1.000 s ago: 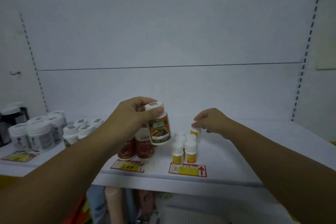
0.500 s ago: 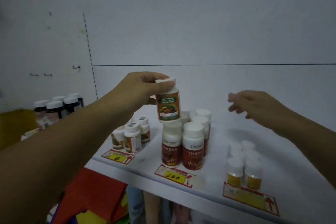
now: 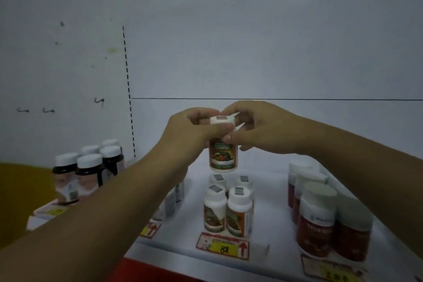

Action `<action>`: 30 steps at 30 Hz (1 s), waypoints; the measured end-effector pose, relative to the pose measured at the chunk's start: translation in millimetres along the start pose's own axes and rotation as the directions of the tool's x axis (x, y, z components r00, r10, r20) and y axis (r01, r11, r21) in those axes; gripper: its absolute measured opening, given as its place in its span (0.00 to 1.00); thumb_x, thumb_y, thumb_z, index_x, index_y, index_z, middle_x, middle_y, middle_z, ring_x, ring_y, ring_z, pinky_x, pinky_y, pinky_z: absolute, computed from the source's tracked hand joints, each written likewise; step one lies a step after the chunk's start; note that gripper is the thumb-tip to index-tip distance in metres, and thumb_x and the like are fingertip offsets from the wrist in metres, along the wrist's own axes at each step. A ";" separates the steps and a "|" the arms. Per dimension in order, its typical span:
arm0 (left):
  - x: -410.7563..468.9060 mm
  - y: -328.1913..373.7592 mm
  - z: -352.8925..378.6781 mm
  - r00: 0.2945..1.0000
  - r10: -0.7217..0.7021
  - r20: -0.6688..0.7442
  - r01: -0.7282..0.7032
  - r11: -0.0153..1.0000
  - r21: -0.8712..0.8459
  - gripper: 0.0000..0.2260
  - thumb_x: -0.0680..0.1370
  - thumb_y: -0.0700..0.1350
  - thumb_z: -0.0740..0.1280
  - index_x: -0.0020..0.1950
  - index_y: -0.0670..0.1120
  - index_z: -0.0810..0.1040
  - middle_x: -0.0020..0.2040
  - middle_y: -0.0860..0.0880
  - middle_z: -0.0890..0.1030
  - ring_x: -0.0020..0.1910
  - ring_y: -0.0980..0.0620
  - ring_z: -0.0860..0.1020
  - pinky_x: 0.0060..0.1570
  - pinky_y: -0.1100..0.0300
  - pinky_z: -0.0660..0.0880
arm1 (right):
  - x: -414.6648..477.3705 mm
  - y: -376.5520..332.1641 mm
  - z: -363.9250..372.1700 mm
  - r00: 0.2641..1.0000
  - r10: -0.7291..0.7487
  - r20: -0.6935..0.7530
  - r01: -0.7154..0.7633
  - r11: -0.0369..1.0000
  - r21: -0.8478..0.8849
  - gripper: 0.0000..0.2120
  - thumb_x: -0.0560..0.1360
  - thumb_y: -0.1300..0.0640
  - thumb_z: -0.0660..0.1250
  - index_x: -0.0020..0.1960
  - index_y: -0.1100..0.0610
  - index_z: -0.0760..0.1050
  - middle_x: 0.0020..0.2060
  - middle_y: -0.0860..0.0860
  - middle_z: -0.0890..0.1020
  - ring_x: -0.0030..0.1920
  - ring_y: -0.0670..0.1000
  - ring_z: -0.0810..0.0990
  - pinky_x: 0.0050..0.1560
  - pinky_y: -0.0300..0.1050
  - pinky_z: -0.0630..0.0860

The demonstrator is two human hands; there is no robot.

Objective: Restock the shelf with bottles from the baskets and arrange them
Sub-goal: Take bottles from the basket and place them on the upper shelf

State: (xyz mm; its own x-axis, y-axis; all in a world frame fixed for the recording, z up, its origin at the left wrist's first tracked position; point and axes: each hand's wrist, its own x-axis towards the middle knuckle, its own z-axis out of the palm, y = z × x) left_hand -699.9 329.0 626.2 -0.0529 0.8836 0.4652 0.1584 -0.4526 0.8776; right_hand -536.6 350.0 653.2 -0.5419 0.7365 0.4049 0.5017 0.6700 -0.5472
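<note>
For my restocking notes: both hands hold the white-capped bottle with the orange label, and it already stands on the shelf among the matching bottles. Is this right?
Not quite. In the head view both hands hold the bottle, but it hangs in the air above the matching bottles, not standing on the shelf.

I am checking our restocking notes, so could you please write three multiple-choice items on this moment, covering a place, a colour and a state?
1. Where is the held bottle?
A. In the air above the matching bottles
B. Lying flat on the shelf
C. Among the dark bottles

2. What colour is its cap?
A. Black
B. White
C. Yellow

3. How is it held?
A. By the left hand alone
B. By the right hand alone
C. By both hands near the cap

Answers: 1 A, since it hangs upright over the group behind the tag marked 88. 2 B, since the cap shows white between the fingers. 3 C, since both hands close their grip around its top.
</note>
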 end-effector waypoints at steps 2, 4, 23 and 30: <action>7.0 -11.4 -6.9 0.999 0.005 0.042 -0.004 1.000 -0.021 0.13 0.69 0.41 0.74 0.51 0.49 0.80 0.46 0.50 0.84 0.44 0.55 0.83 0.40 0.64 0.79 | 8.6 1.3 6.9 0.998 0.053 -0.016 -0.054 0.998 -0.019 0.17 0.68 0.52 0.73 0.55 0.48 0.73 0.48 0.46 0.81 0.43 0.48 0.83 0.44 0.45 0.82; 11.3 -22.4 -11.1 0.997 0.013 0.077 -0.010 0.999 -0.038 0.12 0.71 0.43 0.72 0.53 0.52 0.78 0.47 0.55 0.82 0.43 0.58 0.81 0.37 0.70 0.77 | 15.2 3.6 14.5 0.994 0.102 -0.036 -0.104 0.992 -0.064 0.17 0.67 0.52 0.74 0.53 0.47 0.72 0.47 0.45 0.81 0.42 0.47 0.83 0.42 0.43 0.82; 11.1 -137.5 15.9 0.888 -0.398 0.231 0.436 0.888 -0.149 0.21 0.81 0.45 0.54 0.75 0.51 0.57 0.63 0.54 0.70 0.56 0.60 0.75 0.50 0.66 0.76 | 82.3 86.7 26.3 0.891 0.446 0.081 -0.393 0.849 -0.355 0.16 0.70 0.53 0.72 0.55 0.53 0.73 0.50 0.49 0.76 0.43 0.45 0.75 0.38 0.37 0.73; 23.2 -144.4 27.9 0.897 -0.392 0.203 0.400 0.917 0.006 0.22 0.81 0.34 0.51 0.75 0.39 0.51 0.75 0.39 0.60 0.72 0.41 0.62 0.61 0.58 0.65 | 89.7 96.2 51.1 0.794 0.512 0.328 -0.368 0.833 -0.413 0.16 0.69 0.57 0.74 0.54 0.59 0.75 0.51 0.54 0.80 0.44 0.50 0.80 0.40 0.37 0.78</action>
State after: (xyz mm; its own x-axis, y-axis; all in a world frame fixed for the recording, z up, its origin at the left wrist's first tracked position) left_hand -696.5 418.2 507.1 0.0903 0.9947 0.0495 0.1301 -0.0611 0.9896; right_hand -571.4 475.7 599.5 -0.3942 0.8972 -0.1989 0.8955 0.3263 -0.3027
